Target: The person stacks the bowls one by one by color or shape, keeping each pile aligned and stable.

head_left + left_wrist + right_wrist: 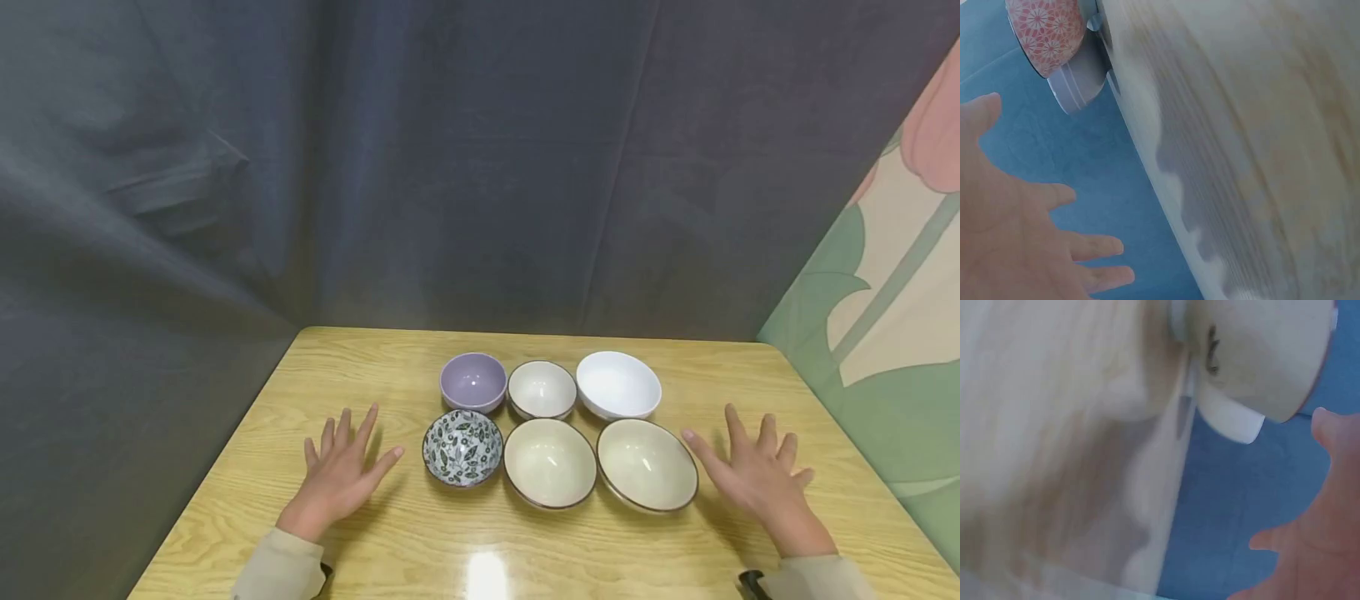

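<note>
My left hand (335,477) hovers over the table with fingers spread, holding nothing, left of a small bowl with a leaf pattern (462,448). That bowl shows a red floral outside (1044,31) in the left wrist view. On the other side, my right hand (757,479) is spread and holds nothing, its thumb near the rim of a cream bowl (648,465). Another cream bowl (551,463) stands between these two in the front row. Behind them are a purple bowl (473,382), a small white bowl with a dark rim (542,389) and a plain white bowl (618,384).
The bowls stand upright in two close rows on a wooden table (390,550). A dark grey curtain (480,183) hangs along the back and left. At the right is a cloth with a floral print (892,317).
</note>
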Demonstrator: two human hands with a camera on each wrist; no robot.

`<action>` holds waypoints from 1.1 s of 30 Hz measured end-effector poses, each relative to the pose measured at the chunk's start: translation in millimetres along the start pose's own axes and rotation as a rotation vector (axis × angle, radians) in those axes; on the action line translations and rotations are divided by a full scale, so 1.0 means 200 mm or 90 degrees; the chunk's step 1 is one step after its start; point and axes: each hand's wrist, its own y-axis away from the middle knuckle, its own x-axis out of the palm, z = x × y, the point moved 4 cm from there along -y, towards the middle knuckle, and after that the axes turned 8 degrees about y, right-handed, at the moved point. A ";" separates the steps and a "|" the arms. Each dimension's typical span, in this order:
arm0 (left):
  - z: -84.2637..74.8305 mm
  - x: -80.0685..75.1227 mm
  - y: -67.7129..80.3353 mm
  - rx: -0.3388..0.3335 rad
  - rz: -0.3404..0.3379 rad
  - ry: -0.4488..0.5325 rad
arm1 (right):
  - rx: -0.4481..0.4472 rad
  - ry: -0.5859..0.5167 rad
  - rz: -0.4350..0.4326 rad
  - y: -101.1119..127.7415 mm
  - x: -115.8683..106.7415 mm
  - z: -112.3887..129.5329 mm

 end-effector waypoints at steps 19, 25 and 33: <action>-0.52 -0.11 0.09 0.315 -0.188 0.055 | -0.175 -0.018 -0.069 -0.06 -0.19 0.74; -0.58 -0.10 0.09 0.315 -0.160 0.054 | -0.195 -0.046 -0.017 -0.10 -0.05 0.85; -0.58 -0.12 0.05 0.267 -0.110 0.039 | -0.175 -0.035 0.038 -0.11 0.09 0.90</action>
